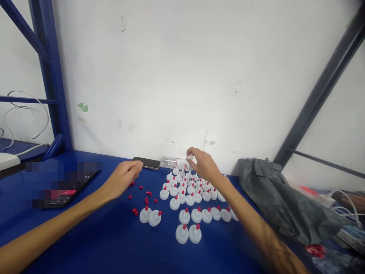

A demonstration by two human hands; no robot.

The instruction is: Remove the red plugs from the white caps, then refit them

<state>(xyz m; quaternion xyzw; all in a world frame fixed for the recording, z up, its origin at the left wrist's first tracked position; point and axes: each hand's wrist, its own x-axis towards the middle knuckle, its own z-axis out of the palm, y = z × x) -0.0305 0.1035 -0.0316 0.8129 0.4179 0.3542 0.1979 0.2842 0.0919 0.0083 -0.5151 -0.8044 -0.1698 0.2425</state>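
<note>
My left hand (126,176) hovers over the left of the blue table with thumb and fingers pinched; what they hold, if anything, is hidden. Small red caps (147,193) lie scattered below and beside it. My right hand (202,163) is above the back rows, thumb and forefinger closed around a small white piece (189,156), apparently a white spout lid. Beneath it stand many round white spout lids (181,197), most topped with red caps. Several lids at the back (176,172) show no red cap. Two capped lids (154,218) sit apart at the left.
A clear plastic bottle (169,162) lies by the wall, with a dark phone (151,163) beside it. Farther left is a black flat device (81,186), partly blurred. A grey plastic bag (265,190) and cables (346,211) occupy the right. Blue rack posts (54,72) flank the table.
</note>
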